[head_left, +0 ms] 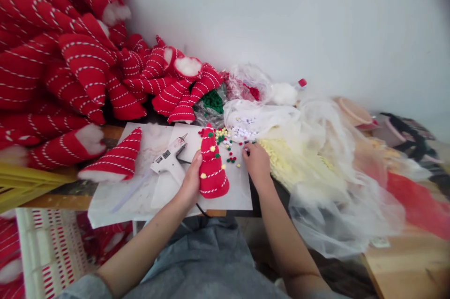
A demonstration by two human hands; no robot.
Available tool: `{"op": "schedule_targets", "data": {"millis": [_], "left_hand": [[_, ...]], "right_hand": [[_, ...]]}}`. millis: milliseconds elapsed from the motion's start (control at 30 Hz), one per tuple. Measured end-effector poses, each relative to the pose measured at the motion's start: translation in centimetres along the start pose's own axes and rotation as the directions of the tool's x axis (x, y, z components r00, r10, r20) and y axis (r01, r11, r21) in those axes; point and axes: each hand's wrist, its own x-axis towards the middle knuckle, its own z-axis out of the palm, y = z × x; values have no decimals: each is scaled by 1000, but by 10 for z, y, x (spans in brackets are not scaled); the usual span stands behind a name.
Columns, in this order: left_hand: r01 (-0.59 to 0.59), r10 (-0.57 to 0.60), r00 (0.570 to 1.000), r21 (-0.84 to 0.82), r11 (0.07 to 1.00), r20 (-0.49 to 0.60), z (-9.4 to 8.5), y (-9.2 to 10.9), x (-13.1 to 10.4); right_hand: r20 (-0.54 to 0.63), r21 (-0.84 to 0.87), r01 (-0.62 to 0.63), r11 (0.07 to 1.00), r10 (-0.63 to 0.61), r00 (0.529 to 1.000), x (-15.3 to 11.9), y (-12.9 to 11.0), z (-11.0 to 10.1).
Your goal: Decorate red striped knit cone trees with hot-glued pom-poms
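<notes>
My left hand (192,178) grips a red cone (213,175) with white stitched stripes by its left side; the cone stands tip up, dotted with green and yellow pompoms. My right hand (256,160) is beside small loose pompoms (232,157) on the white paper, its thumb and index finger pinched together; what they hold, if anything, is too small to make out. A white glue gun (169,160) lies left of my left hand, nozzle pointing up and right. Farther left another striped cone (119,156) without pompoms lies on the paper (232,198).
A large heap of striped red cones (84,62) fills the left and back. Bags of green pompoms (213,102) and yellow pompoms (281,158) lie behind and to the right. A yellow crate (33,184) and a white basket (52,252) are at the left.
</notes>
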Motion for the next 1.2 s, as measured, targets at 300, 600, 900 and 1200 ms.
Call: {"op": "schedule_targets", "data": {"millis": [300, 600, 900, 1200], "left_hand": [[-91, 89, 995, 32, 995, 47, -3, -9, 4], [-182, 172, 980, 110, 977, 97, -8, -13, 6], [-208, 190, 973, 144, 967, 129, -11, -15, 7], [-222, 201, 969, 159, 962, 141, -13, -18, 9]], "right_hand": [[-4, 524, 89, 847, -102, 995, -43, -61, -87], [-78, 391, 361, 847, -361, 929, -58, -87, -95], [-117, 361, 412, 837, -398, 910, -58, -83, -86], [-168, 175, 476, 862, -451, 877, -60, -82, -78]]}}
